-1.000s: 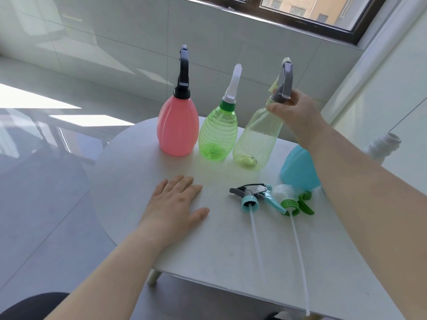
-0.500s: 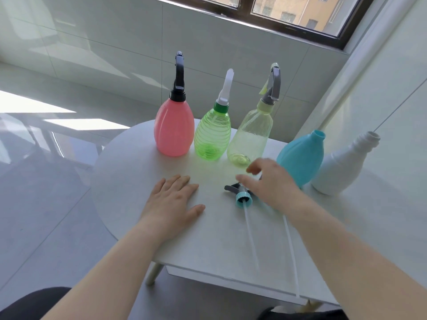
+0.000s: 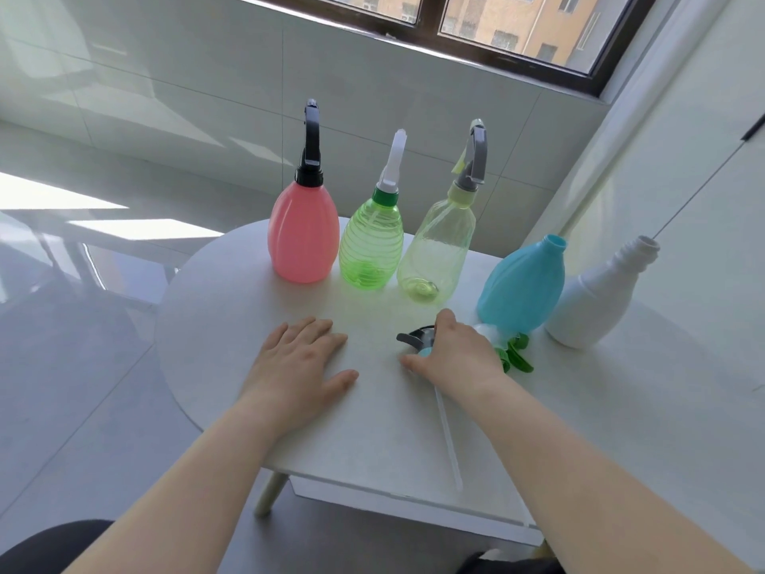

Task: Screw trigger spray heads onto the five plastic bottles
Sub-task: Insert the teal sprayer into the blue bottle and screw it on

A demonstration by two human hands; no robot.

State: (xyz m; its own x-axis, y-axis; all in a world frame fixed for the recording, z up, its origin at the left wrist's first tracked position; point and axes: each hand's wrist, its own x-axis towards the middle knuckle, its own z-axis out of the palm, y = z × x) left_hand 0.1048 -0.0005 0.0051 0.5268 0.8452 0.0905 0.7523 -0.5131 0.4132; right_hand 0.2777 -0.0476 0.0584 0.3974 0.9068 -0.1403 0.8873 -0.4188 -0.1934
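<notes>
Five bottles stand in a row on the white table (image 3: 248, 292). The pink bottle (image 3: 303, 238), green ribbed bottle (image 3: 371, 248) and pale yellow bottle (image 3: 439, 252) each carry a trigger head. The blue bottle (image 3: 522, 283) and white bottle (image 3: 594, 296) have bare necks. My right hand (image 3: 455, 354) lies over the black-and-teal spray head (image 3: 416, 338), fingers curling around it; its tube (image 3: 449, 441) trails toward me. A green-and-white spray head (image 3: 515, 354) lies just right of that hand. My left hand (image 3: 298, 366) rests flat on the table, holding nothing.
The table's near edge runs below my forearms, with a wooden leg (image 3: 269, 495) under it. Tiled wall and a window (image 3: 496, 31) stand behind the bottles. Grey floor lies to the left.
My right hand left the grey head on the yellow bottle, came down to the table and settled over the black-and-teal spray head. The left hand has stayed flat.
</notes>
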